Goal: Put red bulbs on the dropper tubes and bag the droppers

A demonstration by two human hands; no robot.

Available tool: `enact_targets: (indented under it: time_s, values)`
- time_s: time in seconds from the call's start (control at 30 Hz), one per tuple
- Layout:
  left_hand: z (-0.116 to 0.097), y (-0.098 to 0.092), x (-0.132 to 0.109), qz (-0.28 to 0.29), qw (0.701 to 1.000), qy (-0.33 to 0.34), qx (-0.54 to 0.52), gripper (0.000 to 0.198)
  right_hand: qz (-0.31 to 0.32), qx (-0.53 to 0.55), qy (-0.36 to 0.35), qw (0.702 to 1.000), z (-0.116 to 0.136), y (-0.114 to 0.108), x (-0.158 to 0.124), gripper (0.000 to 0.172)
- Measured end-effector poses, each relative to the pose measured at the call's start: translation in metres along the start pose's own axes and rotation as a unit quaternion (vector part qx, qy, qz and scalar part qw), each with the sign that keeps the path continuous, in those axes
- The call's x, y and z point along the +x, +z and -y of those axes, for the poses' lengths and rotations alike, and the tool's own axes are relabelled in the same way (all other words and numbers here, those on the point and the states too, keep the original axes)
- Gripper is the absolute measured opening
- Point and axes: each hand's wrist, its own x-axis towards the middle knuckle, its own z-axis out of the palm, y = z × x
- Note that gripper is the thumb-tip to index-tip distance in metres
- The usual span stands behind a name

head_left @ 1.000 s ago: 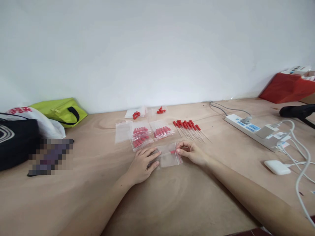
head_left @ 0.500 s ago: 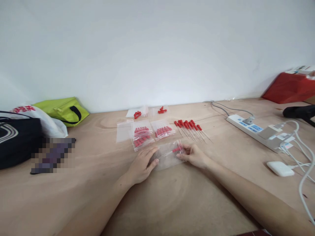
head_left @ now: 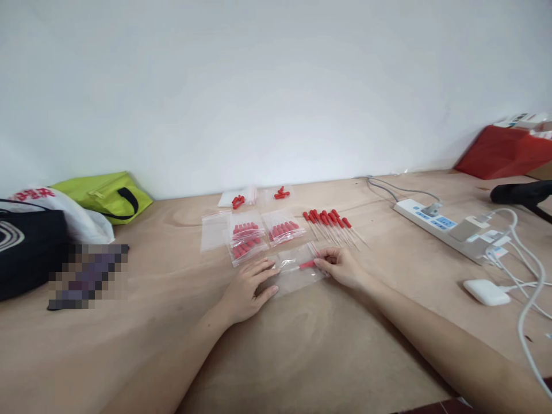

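Note:
A clear zip bag (head_left: 297, 283) lies flat in front of me, with a red-bulbed dropper (head_left: 307, 264) lying lengthwise at it, its thin tube pointing left. My right hand (head_left: 342, 267) pinches the bulb end of this dropper at the bag's right edge. At the bag's left end rests my left hand (head_left: 252, 290), its thumb and fingers apart. Just beyond, filled zip bags (head_left: 282, 227) show rows of red bulbs. A loose bunch of red-bulbed droppers (head_left: 328, 218) lies beyond my right hand, thin tubes pointing toward me.
Loose red bulbs (head_left: 238, 201) lie on bags by the wall. A white power strip (head_left: 435, 225) with cables and a white charging case (head_left: 487, 292) occupy the right. To the left are a green bag (head_left: 107, 192), a dark bag (head_left: 32, 247) and a blurred-out object (head_left: 92, 276).
My right hand has shifted its fingers to the bulb end, and the dropper sits slightly further left in the bag. My left hand stays at the bag's left end. The view has turned slightly.

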Motion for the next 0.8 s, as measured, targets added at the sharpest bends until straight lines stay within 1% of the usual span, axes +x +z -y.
enact_targets:
  time_s: [0.07,0.1,0.17,0.23,0.3,0.37,0.43,0.5,0.57,0.63,0.7,0.77,0.8]
  values:
    - [0.0,0.0,0.0,-0.006,1.0,-0.006,-0.009,0.027,-0.044,-0.097,-0.022,0.994,0.002,-0.006,0.003,0.024]
    - [-0.001,0.0,-0.001,-0.008,1.0,-0.01,-0.015,0.023,-0.075,-0.156,-0.038,0.984,0.004,-0.01,0.006,0.021]
    - [-0.002,-0.002,-0.001,-0.011,1.0,-0.016,-0.025,0.014,-0.132,-0.261,-0.076,0.953,0.008,-0.018,0.017,0.016]
    - [-0.003,-0.003,-0.001,-0.01,0.999,-0.015,-0.027,0.01,-0.156,-0.331,-0.097,0.926,0.013,-0.022,0.032,0.015]
    - [-0.004,-0.004,-0.001,-0.004,1.0,-0.013,-0.026,0.01,-0.158,-0.378,-0.078,0.909,0.018,-0.022,0.051,0.018]
    - [-0.004,-0.004,-0.001,0.002,1.0,-0.011,-0.021,0.014,-0.154,-0.416,-0.027,0.896,0.024,-0.016,0.068,0.02]
    - [-0.003,-0.003,-0.001,0.006,1.0,-0.005,-0.011,0.02,-0.15,-0.444,0.021,0.883,0.028,-0.007,0.082,0.023]
    - [-0.002,-0.002,-0.001,0.007,1.0,0.002,-0.001,0.025,-0.141,-0.464,0.047,0.874,0.032,0.003,0.09,0.025]
    - [0.0,-0.002,-0.001,0.005,1.0,0.007,0.006,0.026,-0.129,-0.474,0.052,0.87,0.035,0.011,0.094,0.027]
    - [0.0,-0.001,-0.001,0.004,1.0,0.008,0.011,0.028,-0.12,-0.473,0.047,0.872,0.038,0.015,0.095,0.03]
    - [0.001,-0.001,-0.001,0.007,1.0,0.008,0.012,0.029,-0.119,-0.465,0.044,0.876,0.042,0.012,0.094,0.035]
    - [0.001,-0.001,-0.001,0.009,1.0,0.008,0.011,0.03,-0.132,-0.445,0.047,0.884,0.043,0.001,0.09,0.043]
    - [0.001,-0.001,-0.001,0.011,1.0,0.008,0.011,0.03,-0.141,-0.425,0.046,0.893,0.042,-0.007,0.086,0.048]
